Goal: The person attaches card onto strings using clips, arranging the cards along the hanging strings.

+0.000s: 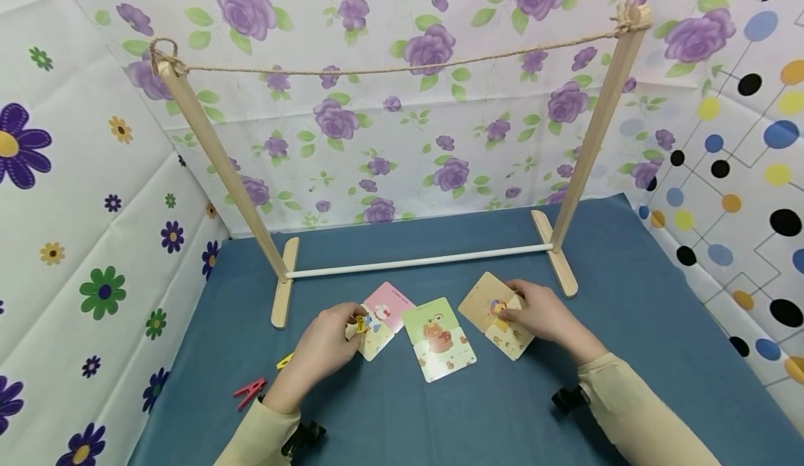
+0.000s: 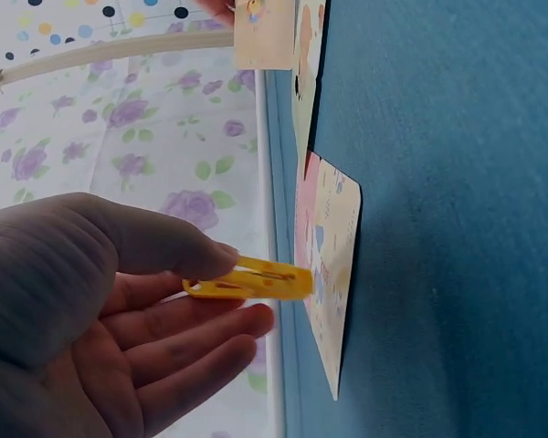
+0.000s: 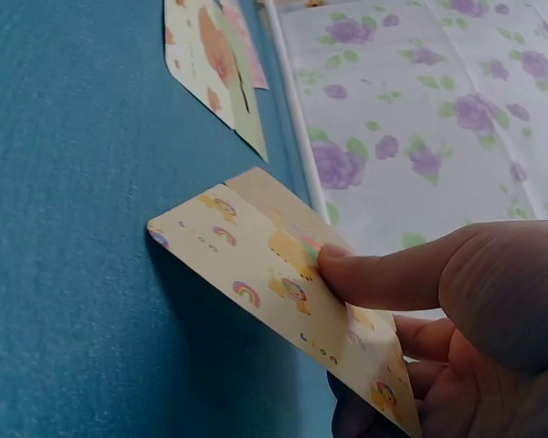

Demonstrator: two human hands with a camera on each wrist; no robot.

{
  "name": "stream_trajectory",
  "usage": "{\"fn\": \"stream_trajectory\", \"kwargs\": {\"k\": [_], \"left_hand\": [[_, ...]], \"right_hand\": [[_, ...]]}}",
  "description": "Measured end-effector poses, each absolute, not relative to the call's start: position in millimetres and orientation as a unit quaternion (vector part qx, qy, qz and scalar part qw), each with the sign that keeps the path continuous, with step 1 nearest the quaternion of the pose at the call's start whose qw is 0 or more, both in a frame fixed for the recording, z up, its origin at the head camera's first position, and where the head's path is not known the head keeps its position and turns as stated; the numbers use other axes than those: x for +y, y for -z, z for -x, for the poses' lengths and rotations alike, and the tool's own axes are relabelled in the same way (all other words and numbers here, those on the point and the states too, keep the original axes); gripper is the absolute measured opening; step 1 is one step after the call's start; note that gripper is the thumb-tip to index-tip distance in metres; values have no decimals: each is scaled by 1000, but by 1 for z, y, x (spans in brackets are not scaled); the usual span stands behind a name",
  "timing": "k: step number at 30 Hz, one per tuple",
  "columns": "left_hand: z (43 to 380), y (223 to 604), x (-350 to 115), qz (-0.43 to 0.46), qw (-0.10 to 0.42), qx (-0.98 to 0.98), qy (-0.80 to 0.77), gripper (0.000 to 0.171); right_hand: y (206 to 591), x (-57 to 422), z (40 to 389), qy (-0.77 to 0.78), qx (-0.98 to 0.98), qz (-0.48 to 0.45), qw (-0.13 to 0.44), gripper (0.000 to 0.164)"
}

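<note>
A yellow clothespin (image 2: 256, 279) is pinched between the thumb and fingers of my left hand (image 1: 326, 340), above the pink and cream card (image 1: 388, 307) on the table. My right hand (image 1: 543, 316) holds a tan and cream card (image 1: 486, 298) by its right side, thumb on the front; in the right wrist view this card (image 3: 265, 265) is tilted off the cloth. Between the hands lies a green and cream card with a bear picture (image 1: 440, 340). A red clothespin (image 1: 250, 391) and part of another yellow clothespin (image 1: 285, 361) lie left of my left hand.
Behind the cards stands a wooden frame with two posts (image 1: 220, 166) and a white bottom rod (image 1: 414, 264). A twine rope (image 1: 402, 70) is strung between the post tops. Blue cloth (image 1: 477, 417) covers the table; patterned sheets hang around it.
</note>
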State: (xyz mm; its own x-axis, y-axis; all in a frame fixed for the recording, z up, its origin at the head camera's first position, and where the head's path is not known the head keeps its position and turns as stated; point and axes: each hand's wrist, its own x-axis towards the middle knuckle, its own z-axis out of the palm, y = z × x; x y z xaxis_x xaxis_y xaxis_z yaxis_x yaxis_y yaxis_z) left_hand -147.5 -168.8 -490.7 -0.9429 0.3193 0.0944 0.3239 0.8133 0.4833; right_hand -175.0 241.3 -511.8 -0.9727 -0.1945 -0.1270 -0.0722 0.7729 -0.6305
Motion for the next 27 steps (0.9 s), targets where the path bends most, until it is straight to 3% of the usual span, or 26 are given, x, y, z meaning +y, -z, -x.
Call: {"fn": "stream_trajectory", "kwargs": {"k": [18, 27], "left_hand": [[147, 497, -163, 127, 55, -929, 344, 40], [149, 498, -160, 137, 82, -914, 373, 37]], "right_hand": [[511, 248, 178, 369, 924, 45, 95, 39], [506, 248, 178, 396, 914, 30, 86, 38]]}}
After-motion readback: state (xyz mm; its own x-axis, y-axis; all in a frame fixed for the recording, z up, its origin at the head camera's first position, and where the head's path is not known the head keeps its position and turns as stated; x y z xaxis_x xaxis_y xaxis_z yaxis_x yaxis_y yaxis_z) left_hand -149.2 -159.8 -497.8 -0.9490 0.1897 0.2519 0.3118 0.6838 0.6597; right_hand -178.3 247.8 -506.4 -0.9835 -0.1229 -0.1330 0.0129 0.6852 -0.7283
